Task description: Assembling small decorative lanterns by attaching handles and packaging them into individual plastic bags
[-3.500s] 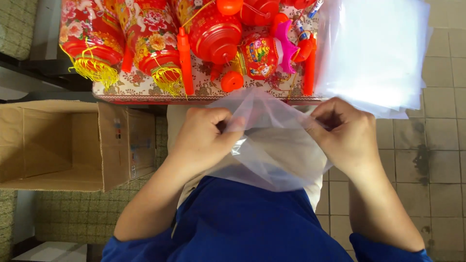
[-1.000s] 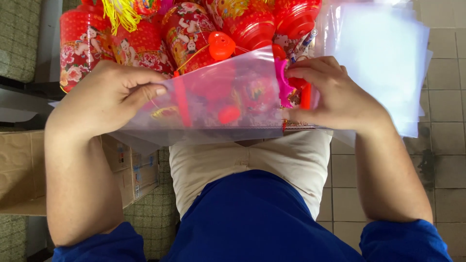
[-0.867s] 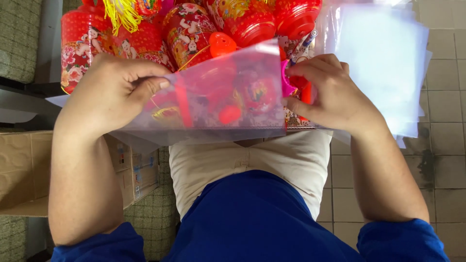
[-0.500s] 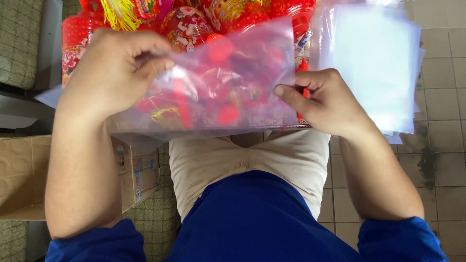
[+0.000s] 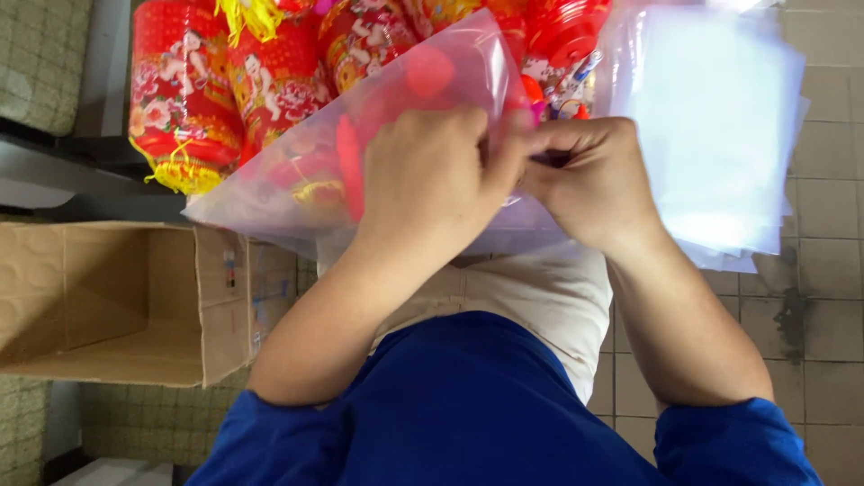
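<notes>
Head view: now meeting at the top right corner of the clear plastic bag (image 5: 315,171), left hand (image 5: 432,180) and right hand (image 5: 589,180) pinching its edge together, no longer apart; bag lying over red lanterns (image 5: 189,90), seemingly being opened.

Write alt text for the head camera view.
Left hand and right hand meet, pinching a clear plastic bag above red lanterns. A stack of clear bags lies right, an open cardboard box left.

Single head-worn view, steeply downward and close over lap, hands, table edge and tiled floor (image 5: 828,297).
</notes>
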